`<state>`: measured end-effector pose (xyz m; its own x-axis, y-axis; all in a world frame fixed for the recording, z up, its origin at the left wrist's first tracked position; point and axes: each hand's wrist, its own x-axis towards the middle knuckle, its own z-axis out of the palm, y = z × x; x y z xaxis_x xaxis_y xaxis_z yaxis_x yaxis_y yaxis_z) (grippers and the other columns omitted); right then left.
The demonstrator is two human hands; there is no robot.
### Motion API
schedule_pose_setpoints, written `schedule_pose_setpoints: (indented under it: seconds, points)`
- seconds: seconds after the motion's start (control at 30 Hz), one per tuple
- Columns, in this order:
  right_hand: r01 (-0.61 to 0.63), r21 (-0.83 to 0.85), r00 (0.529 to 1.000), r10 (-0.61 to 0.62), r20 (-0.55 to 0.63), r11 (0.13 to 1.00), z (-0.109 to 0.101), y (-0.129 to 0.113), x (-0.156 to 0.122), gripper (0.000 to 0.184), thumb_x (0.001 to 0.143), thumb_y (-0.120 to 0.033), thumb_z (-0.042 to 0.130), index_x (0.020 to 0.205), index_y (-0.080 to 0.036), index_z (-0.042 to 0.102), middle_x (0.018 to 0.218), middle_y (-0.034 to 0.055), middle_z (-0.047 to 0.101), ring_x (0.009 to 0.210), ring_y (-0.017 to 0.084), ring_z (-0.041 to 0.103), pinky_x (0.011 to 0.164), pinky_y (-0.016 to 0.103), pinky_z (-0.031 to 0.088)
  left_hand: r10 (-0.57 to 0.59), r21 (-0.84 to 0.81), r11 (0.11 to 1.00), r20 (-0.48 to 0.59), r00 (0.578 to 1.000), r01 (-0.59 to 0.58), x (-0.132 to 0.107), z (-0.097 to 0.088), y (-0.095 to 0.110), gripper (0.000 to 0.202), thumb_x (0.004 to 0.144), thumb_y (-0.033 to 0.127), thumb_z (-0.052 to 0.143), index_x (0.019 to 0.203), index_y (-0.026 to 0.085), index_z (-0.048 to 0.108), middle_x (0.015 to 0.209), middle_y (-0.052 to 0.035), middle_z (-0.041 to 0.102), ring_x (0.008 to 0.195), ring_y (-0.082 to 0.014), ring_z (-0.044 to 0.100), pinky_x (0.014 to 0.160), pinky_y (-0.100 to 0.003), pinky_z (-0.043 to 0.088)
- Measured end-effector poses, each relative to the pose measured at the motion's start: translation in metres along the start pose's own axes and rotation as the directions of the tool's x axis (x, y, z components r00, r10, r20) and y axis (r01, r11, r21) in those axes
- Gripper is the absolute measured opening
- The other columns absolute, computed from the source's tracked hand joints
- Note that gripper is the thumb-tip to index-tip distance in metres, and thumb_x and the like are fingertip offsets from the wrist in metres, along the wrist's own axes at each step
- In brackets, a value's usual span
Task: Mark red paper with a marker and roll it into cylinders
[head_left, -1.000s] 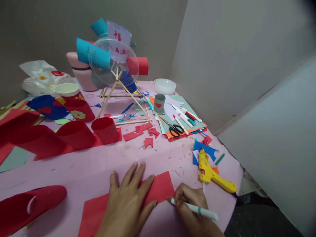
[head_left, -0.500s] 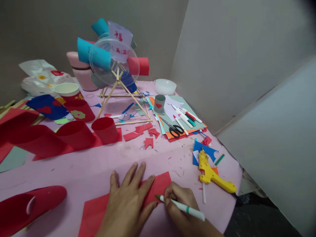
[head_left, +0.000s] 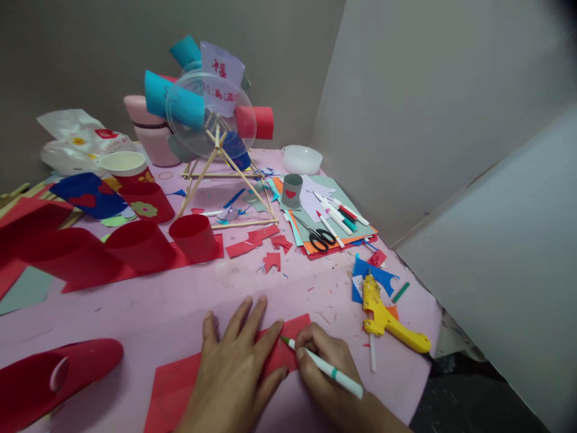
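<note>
A strip of red paper (head_left: pixel 174 385) lies on the pink-covered table near me. My left hand (head_left: pixel 238 355) rests flat across its middle, fingers spread, pressing it down. In my right hand (head_left: pixel 327 367) is a green marker (head_left: pixel 336 376), uncapped and gripped like a pen. Its green tip meets the right part of the paper, close to my left index finger. A faint curved line shows on the paper there. To the left lies a red paper shape with an opening (head_left: pixel 67 379).
A yellow glue gun (head_left: pixel 378 319) lies right, near the table edge. Behind are scissors (head_left: pixel 321 237), several markers (head_left: pixel 336 216) on stacked paper, and red scraps (head_left: pixel 271 261). Red paper cups (head_left: pixel 193 237) stand left, before a stick-framed wheel (head_left: pixel 216 141) with coloured paper tubes.
My right hand has moved the marker tip slightly up and left across the red paper. My left hand stays in place on it.
</note>
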<state>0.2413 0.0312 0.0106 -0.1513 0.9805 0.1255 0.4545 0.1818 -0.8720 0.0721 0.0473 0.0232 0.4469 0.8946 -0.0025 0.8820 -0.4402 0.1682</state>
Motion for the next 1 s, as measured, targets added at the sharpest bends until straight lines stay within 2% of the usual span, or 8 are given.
schedule_pose_setpoints:
  seconds: [0.27,0.53,0.67,1.0]
  points:
    - [-0.026,0.04,0.999,0.027,-0.023,0.999,-0.003,0.002,0.002,0.012,0.084,-0.017,0.042,0.081,-0.021,0.053,0.062,-0.0053,0.053,0.054,0.011,0.048,0.052,0.021,0.034,0.017,0.011,1.0,-0.034,0.999,-0.017,-0.001,0.003,-0.001,0.046,0.081,0.038,0.058,0.126,0.032,0.057,0.145,-0.0154,0.042,0.13,-0.043,0.039,0.094,-0.078,0.024]
    - [-0.144,0.062,0.986,0.149,-0.07,0.988,-0.008,0.006,-0.001,0.011,0.085,-0.017,0.041,0.081,-0.021,0.05,0.059,-0.0071,0.048,0.049,0.01,0.043,0.048,0.022,0.03,0.008,0.005,1.0,-0.014,1.0,-0.007,-0.001,0.003,0.0,0.045,0.082,0.043,0.056,0.126,0.032,0.057,0.146,-0.0143,0.04,0.132,-0.041,0.038,0.095,-0.077,0.023]
    - [-0.164,0.056,0.98,0.169,-0.106,0.985,-0.009,0.006,-0.003,0.011,0.084,-0.017,0.042,0.078,-0.022,0.049,0.054,-0.0093,0.041,0.046,0.01,0.04,0.045,0.022,0.026,-0.004,0.002,1.0,0.003,1.0,0.004,-0.002,0.003,-0.001,0.046,0.082,0.042,0.056,0.126,0.032,0.056,0.146,-0.0147,0.04,0.132,-0.0419,0.037,0.095,-0.077,0.022]
    - [-0.207,0.036,0.964,0.211,-0.162,0.978,-0.016,0.01,-0.005,0.012,0.081,-0.015,0.041,0.075,-0.022,0.048,0.051,-0.0089,0.041,0.044,0.011,0.04,0.045,0.022,0.028,0.001,0.009,1.0,-0.007,1.0,-0.001,0.001,0.0,0.0,0.045,0.082,0.041,0.056,0.126,0.032,0.057,0.147,-0.0154,0.039,0.132,-0.0423,0.037,0.095,-0.076,0.022]
